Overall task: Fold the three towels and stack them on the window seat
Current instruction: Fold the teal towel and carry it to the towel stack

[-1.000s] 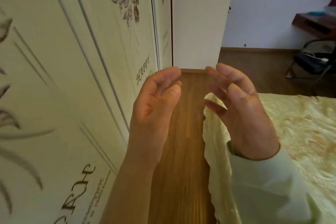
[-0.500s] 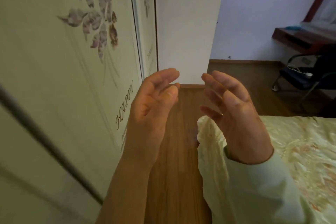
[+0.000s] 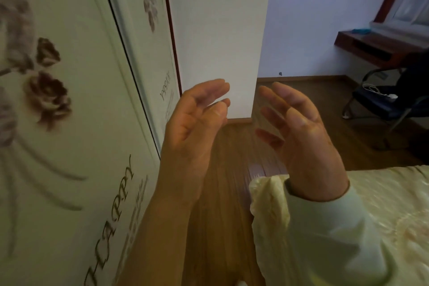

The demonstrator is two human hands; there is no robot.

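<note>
Both hands empty: left hand [image 3: 192, 127] and right hand [image 3: 301, 137] mid-frame, palms facing, fingers loose and spread. No towel in view. Wooden ledge [image 3: 376, 46] under the window [image 3: 413, 2], probably the seat, upper right, well apart; right hand nearer

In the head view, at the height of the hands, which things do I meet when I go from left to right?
Cream wardrobe door with brown flower print → bare left hand → right hand with pale green sleeve → dark metal-framed chair.
</note>
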